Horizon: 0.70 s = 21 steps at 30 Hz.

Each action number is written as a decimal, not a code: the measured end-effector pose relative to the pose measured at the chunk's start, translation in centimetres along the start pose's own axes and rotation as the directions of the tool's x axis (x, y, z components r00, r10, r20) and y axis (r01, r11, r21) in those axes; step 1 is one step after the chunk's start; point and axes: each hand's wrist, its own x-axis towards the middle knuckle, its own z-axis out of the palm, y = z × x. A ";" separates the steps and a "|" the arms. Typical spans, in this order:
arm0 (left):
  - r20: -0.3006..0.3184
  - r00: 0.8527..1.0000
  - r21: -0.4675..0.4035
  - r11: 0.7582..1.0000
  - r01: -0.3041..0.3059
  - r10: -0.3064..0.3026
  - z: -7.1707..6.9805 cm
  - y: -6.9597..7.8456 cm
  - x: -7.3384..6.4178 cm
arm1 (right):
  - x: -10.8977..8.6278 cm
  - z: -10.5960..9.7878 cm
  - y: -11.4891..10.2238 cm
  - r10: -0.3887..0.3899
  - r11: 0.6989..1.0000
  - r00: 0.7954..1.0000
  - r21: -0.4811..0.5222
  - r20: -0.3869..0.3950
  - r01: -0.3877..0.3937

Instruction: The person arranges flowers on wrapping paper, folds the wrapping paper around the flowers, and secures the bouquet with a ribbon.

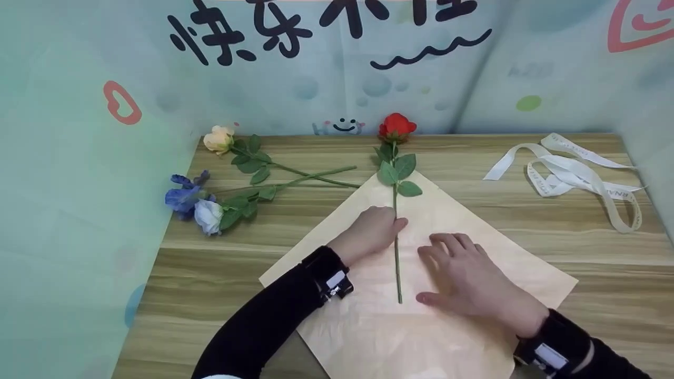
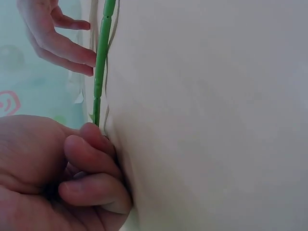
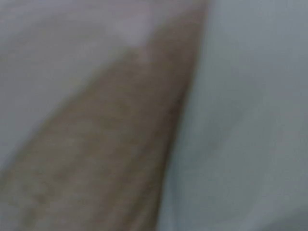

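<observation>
A red rose (image 1: 397,128) with a long green stem (image 2: 102,57) lies lengthwise over the peach wrapping paper (image 1: 368,337), its bloom beyond the paper's far corner. My left hand (image 1: 370,231) pinches the stem around its middle, the fingers curled, as the left wrist view also shows. To the right of the stem's lower end, my right hand (image 1: 468,276) is spread over the paper with loosely bent fingers and nothing in them. Whether its fingertips touch the paper I cannot tell. The right wrist view is blurred and shows no hand.
At the left lie a cream rose (image 1: 218,140), a blue-purple flower (image 1: 182,197) and a pale blue rose (image 1: 208,216), their stems crossing. A tangled white ribbon (image 1: 574,171) with lettering lies on the right of the wood-grain table (image 1: 174,295). A printed backdrop (image 1: 295,79) stands behind.
</observation>
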 end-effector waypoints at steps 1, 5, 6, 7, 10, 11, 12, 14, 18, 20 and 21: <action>0.004 1.000 -0.009 1.000 0.003 -0.003 -0.1 0.0 -0.1 | 0.1 -0.3 0.3 0.008 0.999 1.000 0.036 -0.006 -0.008; -0.001 1.000 -0.042 0.999 0.005 -0.005 -1.3 -0.1 -0.6 | 0.4 -2.0 1.5 0.065 0.984 0.996 0.171 -0.067 -0.053; -0.011 1.000 -0.050 0.999 0.003 -0.003 -1.8 -0.2 -0.7 | 0.4 -2.5 1.8 0.072 0.981 0.994 0.188 -0.087 -0.054; -0.020 1.000 -0.058 0.998 0.003 -0.004 -2.4 -0.3 -0.9 | 0.5 -2.9 2.0 0.073 0.978 0.992 0.201 -0.104 -0.051; -0.065 0.998 -0.071 0.997 0.015 -0.020 -4.7 -0.9 -1.5 | 0.7 -4.2 2.5 0.055 0.974 0.993 0.223 -0.106 -0.031; -0.082 0.996 -0.064 0.998 0.027 -0.032 -5.4 -1.2 -1.7 | 0.7 -4.6 2.6 0.047 0.974 0.994 0.226 -0.100 -0.024; -0.098 0.994 -0.057 0.998 0.038 -0.043 -6.2 -1.5 -2.0 | 0.7 -5.0 2.7 0.039 0.974 0.995 0.227 -0.096 -0.016; -0.125 0.990 -0.036 0.998 0.058 -0.062 -7.5 -2.1 -2.6 | 0.5 -5.7 2.8 0.024 0.973 0.997 0.229 -0.073 -0.007; -0.165 0.981 -0.012 0.995 0.102 -0.102 -8.9 -3.7 -3.7 | -0.2 -7.2 3.3 0.003 0.977 1.000 0.213 -0.018 0.001; -0.182 0.975 -0.026 0.992 0.126 -0.128 -9.3 -4.6 -4.2 | -0.7 -8.0 3.6 -0.011 0.980 1.000 0.199 0.016 0.008; -0.191 0.971 -0.039 0.990 0.139 -0.144 -9.4 -5.1 -4.4 | -1.0 -8.3 3.9 -0.020 0.981 0.999 0.191 0.028 0.014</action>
